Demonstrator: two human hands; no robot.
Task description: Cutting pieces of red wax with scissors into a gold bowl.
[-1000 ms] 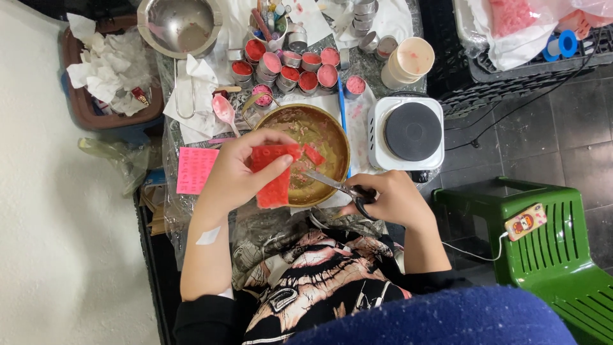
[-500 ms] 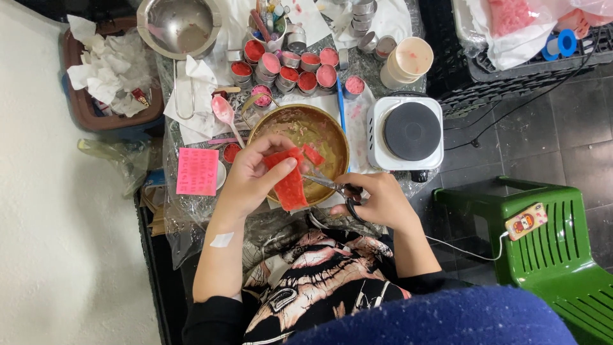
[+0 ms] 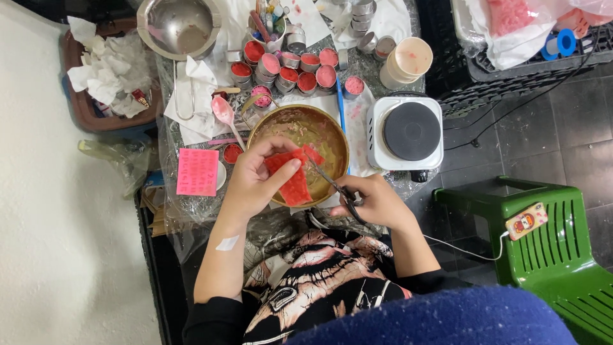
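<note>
From the head camera, the left hand [image 3: 255, 182] holds a red slab [image 3: 290, 176] over the near edge of the gold bowl [image 3: 300, 155], thumb laid across its face and the other fingers curled behind, so the slab is pinched between them and tilts toward the bowl's middle. The right hand [image 3: 377, 201] sits just right of the bowl's near rim, fingers closed through the handles of the scissors [image 3: 332, 182], whose blades reach up and left over the bowl and meet the slab's upper right edge; a small red flap [image 3: 313, 154] stands off the slab just beyond the blade tips. Whether the blades are parted or closed I cannot tell. The bowl's inside is smeared with pale and pinkish residue. Beyond the bowl stands a cluster of small round tins [image 3: 290, 67] filled with red and pink, and a pink spoon [image 3: 225, 112] lies just left of the bowl's far rim. Further beyond and to the left is a steel pot [image 3: 180, 25]. A pink sheet [image 3: 196, 171] lies left of the bowl, past the left hand. Right of the bowl, just beside it, sits a white hotplate [image 3: 405, 133] with a dark round top, and beyond that a cream cup [image 3: 403, 62]. Well to the right of the bowl, on the dark tiled floor, stands a green plastic stool [image 3: 555, 246]. A brown bin [image 3: 105, 76] of crumpled white paper sits far left of the bowl
</note>
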